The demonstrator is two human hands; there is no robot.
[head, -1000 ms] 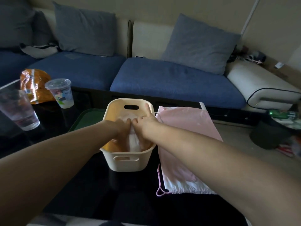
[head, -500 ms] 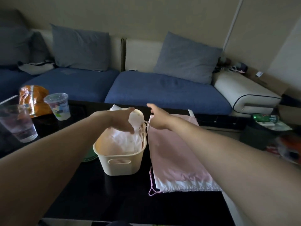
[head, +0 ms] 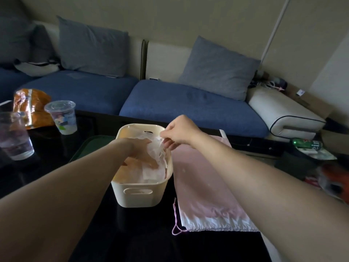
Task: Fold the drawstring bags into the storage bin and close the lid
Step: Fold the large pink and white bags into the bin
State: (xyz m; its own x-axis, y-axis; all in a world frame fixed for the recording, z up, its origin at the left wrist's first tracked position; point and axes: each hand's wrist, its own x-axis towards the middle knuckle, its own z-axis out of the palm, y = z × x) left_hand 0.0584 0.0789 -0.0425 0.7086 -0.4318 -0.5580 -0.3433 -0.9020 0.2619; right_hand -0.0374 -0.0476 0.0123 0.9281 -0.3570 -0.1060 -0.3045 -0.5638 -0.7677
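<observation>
2 hands at the bin (head: 141, 193): right grip (head: 178, 136) pinches the white bag (head: 155, 150), left (head: 137, 150) presses it flat

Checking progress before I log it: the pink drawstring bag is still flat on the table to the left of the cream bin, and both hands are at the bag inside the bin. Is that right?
Not quite. In the head view the pink drawstring bag lies flat on the table to the right of the cream bin, not the left. The rest holds: the left hand presses the white bag inside the bin and the right hand pinches it.
</observation>
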